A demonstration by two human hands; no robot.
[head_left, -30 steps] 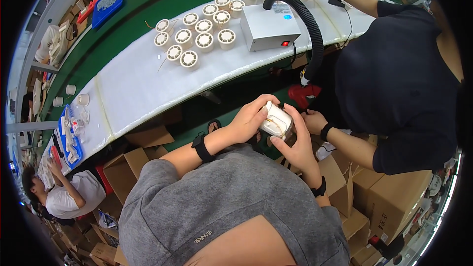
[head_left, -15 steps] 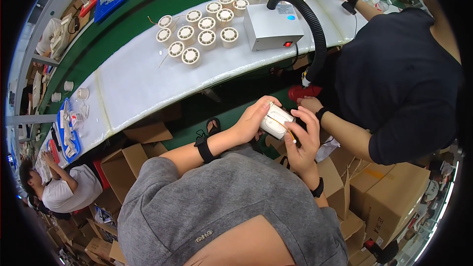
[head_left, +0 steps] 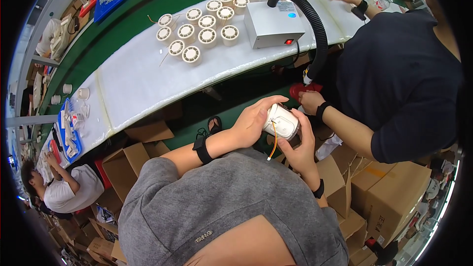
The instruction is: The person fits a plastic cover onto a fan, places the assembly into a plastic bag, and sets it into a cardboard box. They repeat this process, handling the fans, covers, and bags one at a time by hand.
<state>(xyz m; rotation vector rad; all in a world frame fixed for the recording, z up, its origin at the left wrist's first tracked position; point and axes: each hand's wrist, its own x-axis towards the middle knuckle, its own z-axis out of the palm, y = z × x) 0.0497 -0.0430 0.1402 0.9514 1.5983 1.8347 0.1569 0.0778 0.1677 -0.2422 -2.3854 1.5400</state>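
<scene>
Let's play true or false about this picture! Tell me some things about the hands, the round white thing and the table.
1. Both hands hold the round white part. True: left hand and right hand grip it.
2. An orange wire hangs from it. True.
3. The grey box lies on the floor. False: it sits on the white belt.
4. The table's round parts are black. False: they are white.

bright, even light; fisheye-bent edges
</scene>
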